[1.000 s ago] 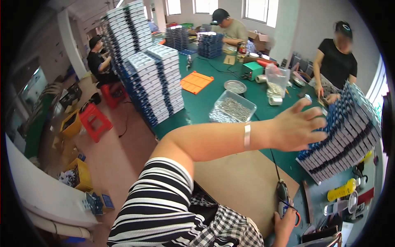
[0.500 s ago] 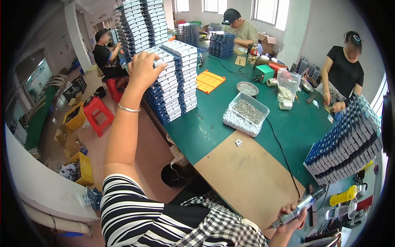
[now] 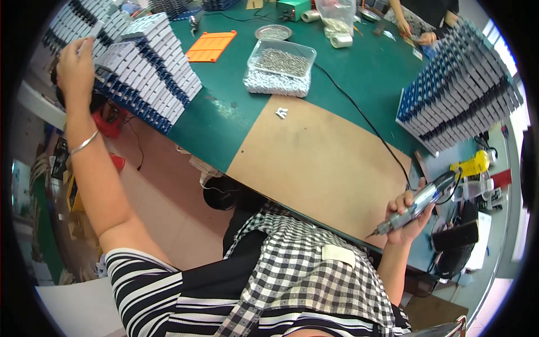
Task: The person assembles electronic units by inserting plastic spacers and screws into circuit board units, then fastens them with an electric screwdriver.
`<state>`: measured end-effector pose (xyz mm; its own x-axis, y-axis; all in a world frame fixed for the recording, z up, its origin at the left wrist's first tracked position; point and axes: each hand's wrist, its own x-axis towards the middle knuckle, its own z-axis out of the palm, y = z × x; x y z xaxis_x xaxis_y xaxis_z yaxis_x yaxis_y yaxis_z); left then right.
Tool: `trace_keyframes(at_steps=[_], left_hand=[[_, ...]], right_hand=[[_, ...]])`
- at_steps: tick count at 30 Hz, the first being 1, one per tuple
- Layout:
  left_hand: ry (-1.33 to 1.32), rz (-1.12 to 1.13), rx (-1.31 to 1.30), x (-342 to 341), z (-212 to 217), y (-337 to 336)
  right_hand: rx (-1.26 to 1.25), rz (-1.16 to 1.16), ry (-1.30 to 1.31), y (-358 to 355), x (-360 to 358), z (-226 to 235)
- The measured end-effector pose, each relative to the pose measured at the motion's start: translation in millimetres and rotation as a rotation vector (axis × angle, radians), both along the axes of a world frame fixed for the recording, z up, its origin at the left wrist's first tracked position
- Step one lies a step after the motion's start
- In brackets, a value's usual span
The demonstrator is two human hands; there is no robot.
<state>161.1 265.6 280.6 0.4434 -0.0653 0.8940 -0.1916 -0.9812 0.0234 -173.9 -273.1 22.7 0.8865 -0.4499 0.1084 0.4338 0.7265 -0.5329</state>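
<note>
My right hand [image 3: 405,218] is wrapped round an electric screwdriver [image 3: 418,205], a silver-grey body with a dark rear end. Its bit points down and left over the near edge of the brown board [image 3: 314,163]. Out at the far left, my left hand [image 3: 76,70] is raised beside tall stacks of white-and-blue plastic parts [image 3: 149,70]. Its fingers are bent near the top of the stack; whatever they grip is hard to make out. On the board lies a small white piece [image 3: 282,113].
Clear tubs [image 3: 279,70] of small metal and white pieces stand beyond the board, near a round metal dish [image 3: 273,32]. An orange tray [image 3: 211,46] lies left of them. Another stack [image 3: 460,92] leans at right. A black cord [image 3: 365,115] crosses the green table [image 3: 224,112]. A co-worker's hands [image 3: 412,31] show at top right.
The view has tipped down and turned. My left hand has moved left, away from its place on top of the near stack. The screwdriver stays in my right hand.
</note>
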Motion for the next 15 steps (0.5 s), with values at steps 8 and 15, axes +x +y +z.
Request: trace_keyframes(at_steps=[8, 15], left_hand=[[0.109, -0.797, 0.29, -144.7, -85.5, -159.3], [0.532, -1.09, 0.096, -229.0, -259.4, -253.7]], right_hand=[[0.025, -0.101, -0.126, -36.8, -6.8, 12.8], [-0.022, -0.081, 0.012, -32.7, -2.8, 3.0]])
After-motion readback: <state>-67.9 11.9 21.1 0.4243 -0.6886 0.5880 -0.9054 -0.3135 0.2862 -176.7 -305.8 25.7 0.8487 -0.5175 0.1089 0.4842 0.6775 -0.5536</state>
